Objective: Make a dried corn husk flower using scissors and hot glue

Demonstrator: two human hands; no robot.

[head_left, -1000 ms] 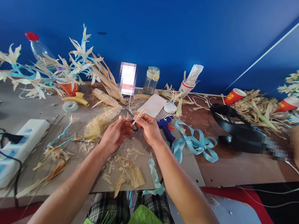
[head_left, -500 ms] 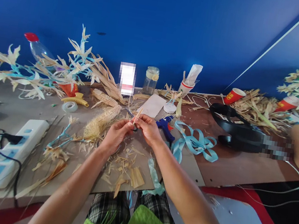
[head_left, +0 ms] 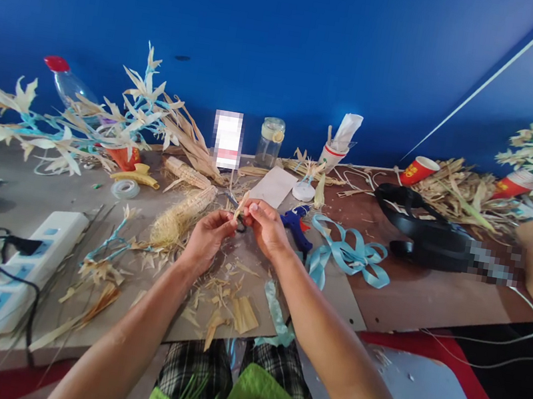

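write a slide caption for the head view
Left hand and right hand meet at a small pale strip over a table strewn with husk scraps and ribbon.

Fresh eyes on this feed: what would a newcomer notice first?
Probably the spiky, pale-flowered branch at left, standing out against the deep-blue wall. Next, near the middle, the left hand and right hand, close together at a slim pale strip. Then the loose light-blue ribbon, right of the blue glue gun.

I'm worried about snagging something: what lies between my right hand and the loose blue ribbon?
In the head view, the blue glue gun lies between your right hand and the ribbon.
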